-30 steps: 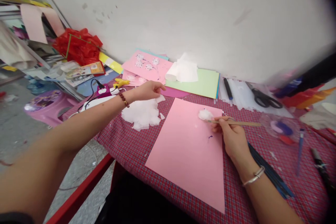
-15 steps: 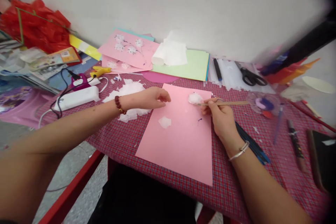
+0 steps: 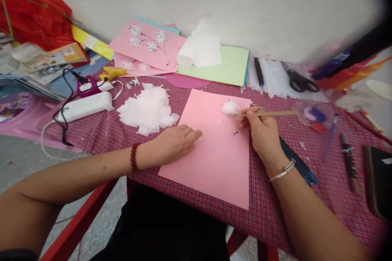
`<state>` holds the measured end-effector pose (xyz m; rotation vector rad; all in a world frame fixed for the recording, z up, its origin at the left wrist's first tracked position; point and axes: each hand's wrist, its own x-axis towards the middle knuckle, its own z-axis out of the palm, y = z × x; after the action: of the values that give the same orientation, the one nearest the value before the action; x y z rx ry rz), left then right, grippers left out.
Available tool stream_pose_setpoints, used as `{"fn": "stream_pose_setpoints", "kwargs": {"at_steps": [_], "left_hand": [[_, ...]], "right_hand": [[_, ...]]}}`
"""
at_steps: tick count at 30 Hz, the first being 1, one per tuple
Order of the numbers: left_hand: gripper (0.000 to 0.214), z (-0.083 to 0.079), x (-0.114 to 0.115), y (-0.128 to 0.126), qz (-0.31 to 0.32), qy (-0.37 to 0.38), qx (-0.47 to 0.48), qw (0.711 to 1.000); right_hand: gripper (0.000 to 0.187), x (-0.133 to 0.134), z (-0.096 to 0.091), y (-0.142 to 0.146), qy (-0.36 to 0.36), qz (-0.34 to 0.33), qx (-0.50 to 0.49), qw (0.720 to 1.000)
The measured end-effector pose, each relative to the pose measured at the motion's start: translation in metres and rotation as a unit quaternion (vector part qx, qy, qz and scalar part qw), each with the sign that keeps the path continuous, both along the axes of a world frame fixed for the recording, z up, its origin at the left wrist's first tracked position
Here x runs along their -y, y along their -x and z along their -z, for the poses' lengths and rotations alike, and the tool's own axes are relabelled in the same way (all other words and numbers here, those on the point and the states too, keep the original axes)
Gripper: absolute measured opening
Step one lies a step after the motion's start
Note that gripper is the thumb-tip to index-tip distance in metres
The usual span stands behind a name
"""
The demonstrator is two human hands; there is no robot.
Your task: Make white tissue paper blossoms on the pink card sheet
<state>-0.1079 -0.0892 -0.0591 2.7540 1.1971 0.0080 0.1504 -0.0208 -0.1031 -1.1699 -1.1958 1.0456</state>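
Observation:
A pink sheet of paper (image 3: 214,167) lies on the table, with a crumpled white tissue tuft (image 3: 229,107) near its top right. My right hand (image 3: 260,130) grips a thin wooden stick (image 3: 280,113), its tip touching or just beside the tuft. My left hand (image 3: 176,142) rests low over the sheet's left part, fingers bent and held together. What lies under or within those fingers is hidden. A small dark purple mark (image 3: 235,133) shows on the sheet below the tuft. Torn white tissue pieces (image 3: 148,108) are heaped to the left.
Behind lie a pink sheet with white tufts (image 3: 156,45), a tissue roll (image 3: 196,51) and green paper (image 3: 226,67). Scissors (image 3: 301,81), a paint palette (image 3: 315,116) and pens (image 3: 298,161) are at right. A white power strip (image 3: 85,106) and yellow glue gun (image 3: 113,73) stand left.
My left hand has come down and toward me, onto the spot where a loose tissue piece lay; that piece is now covered. My right hand keeps the stick at the tuft. The view has shifted slightly.

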Motion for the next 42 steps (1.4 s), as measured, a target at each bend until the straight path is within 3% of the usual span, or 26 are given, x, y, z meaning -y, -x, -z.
{"fn": "stream_pose_setpoints", "kwargs": {"at_steps": [3,6,8,11,14,20,25,30,36,39,42], "left_hand": [[0.028,0.009,-0.003,-0.001,-0.038,-0.012,0.024,0.999],[0.032,0.013,-0.012,0.001,-0.123,0.036,0.123,0.984],[0.034,0.012,-0.022,0.005,-0.174,0.104,0.231,0.952],[0.034,0.007,-0.038,0.010,-0.204,0.228,0.361,0.881],[0.036,-0.004,-0.054,0.005,-0.206,0.287,0.419,0.837],[0.035,-0.027,-0.093,-0.047,-0.146,0.224,0.494,0.828],[0.039,-0.016,-0.123,-0.079,-0.147,0.265,0.548,0.780],[0.040,0.010,-0.135,-0.074,-0.171,0.253,0.525,0.794],[0.045,0.024,-0.144,-0.067,-0.176,0.258,0.510,0.801],[0.043,0.024,-0.147,-0.063,-0.143,0.295,0.502,0.800],[0.045,0.020,-0.144,-0.058,-0.038,0.368,0.448,0.814]], "right_hand": [[0.014,0.000,-0.001,0.000,0.002,0.000,-0.002,1.000],[0.015,0.000,-0.001,-0.001,0.007,0.002,0.000,1.000],[0.015,0.000,-0.001,-0.002,0.011,0.002,-0.003,1.000],[0.013,0.000,-0.002,-0.002,0.022,0.006,-0.022,1.000],[0.013,-0.001,-0.006,-0.003,0.041,0.010,-0.042,0.998],[0.014,-0.003,-0.007,-0.008,0.038,0.020,-0.037,0.998],[0.014,-0.002,-0.006,-0.010,0.012,0.009,0.029,0.999],[0.019,-0.002,-0.007,-0.007,0.005,-0.004,0.112,0.994],[0.017,-0.003,-0.008,-0.006,0.020,-0.002,0.103,0.995],[0.017,-0.002,-0.009,-0.005,0.022,0.005,0.103,0.994],[0.018,-0.003,-0.009,-0.005,0.018,0.008,0.111,0.994]]}}
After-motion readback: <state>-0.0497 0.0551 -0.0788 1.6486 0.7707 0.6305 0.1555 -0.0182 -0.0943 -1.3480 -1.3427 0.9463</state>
